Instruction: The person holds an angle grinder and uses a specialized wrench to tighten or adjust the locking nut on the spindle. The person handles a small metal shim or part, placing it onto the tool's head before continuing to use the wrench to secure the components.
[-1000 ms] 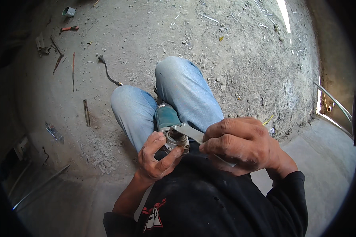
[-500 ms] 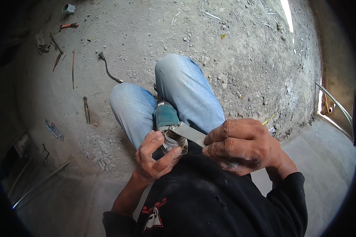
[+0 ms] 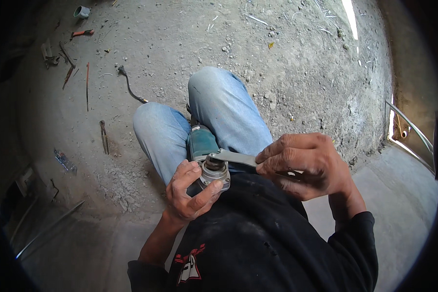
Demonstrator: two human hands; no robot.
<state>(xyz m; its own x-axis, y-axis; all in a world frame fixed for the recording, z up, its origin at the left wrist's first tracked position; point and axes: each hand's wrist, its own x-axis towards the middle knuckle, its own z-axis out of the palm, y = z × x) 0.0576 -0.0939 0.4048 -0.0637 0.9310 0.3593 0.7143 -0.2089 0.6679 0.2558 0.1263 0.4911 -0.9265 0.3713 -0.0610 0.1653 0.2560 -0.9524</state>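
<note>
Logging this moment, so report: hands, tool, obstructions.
Left hand gripping metal head of teal power tool. Right hand holding flat metal wrench, end over the head. Nothing visibly blocking.

Grey, dusty, rubble-strewn ground [image 3: 170, 44] is bearing scattered items. A pale, hollow cylindrical piece [image 3: 82, 12] is lying at upper left; just below it, an orange-and-dark slender object [image 3: 82, 33] is resting. A thin reddish rod [image 3: 87, 86] is lying above dark metal pincers [image 3: 104, 137]. Crumpled clear-and-blue plastic [image 3: 64, 162] is lying lower left. A small yellow fragment [image 3: 271, 45] is sitting near a white strip [image 3: 256, 20].
</note>
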